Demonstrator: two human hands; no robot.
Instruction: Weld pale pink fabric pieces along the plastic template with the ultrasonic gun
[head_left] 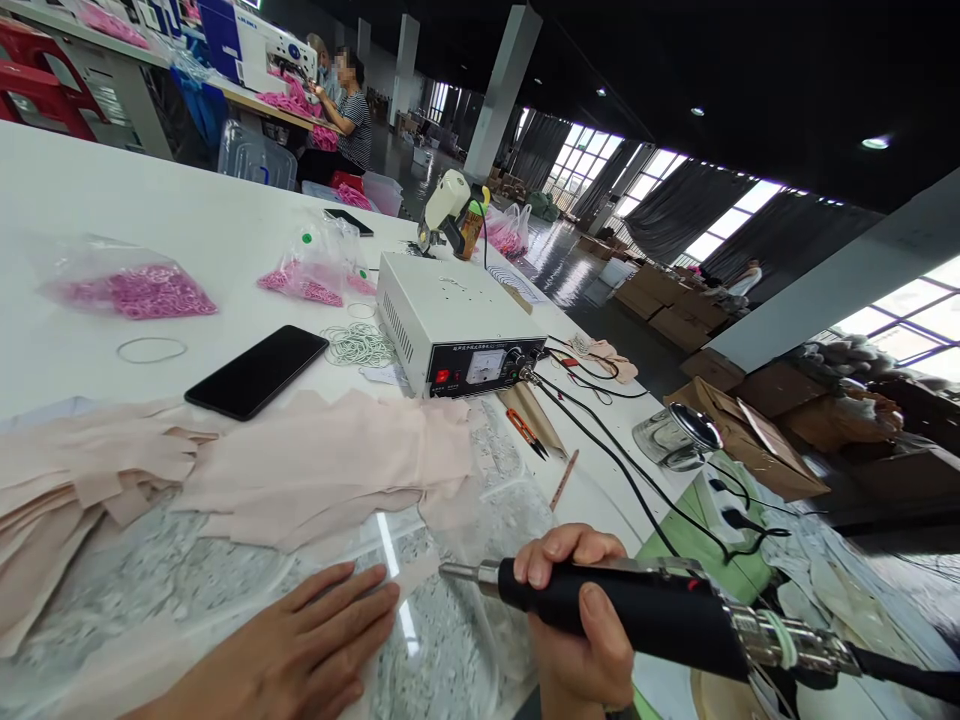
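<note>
My right hand (592,640) is wrapped round a black handheld ultrasonic welder (660,610). Its thin metal tip points left and meets, or hovers just over, the end of a pale pink fabric strip (416,574); whether they touch I cannot tell. My left hand (300,635) lies flat with fingers stretched out, pressing on that pale fabric. Beneath both is a glossy marble-patterned sheet (450,640). Beyond my left hand lie stacked pale pink fabric pieces (322,460). A cable runs from the welder's rear off the right edge.
A white control box (457,300) with black cables stands ahead. Around it are a black phone (257,372), elastic bands (358,344), orange thread snips (526,430), a glass jar (671,440) and bags of pink rings (135,285). A person (352,120) sits at a sewing machine (262,50) behind.
</note>
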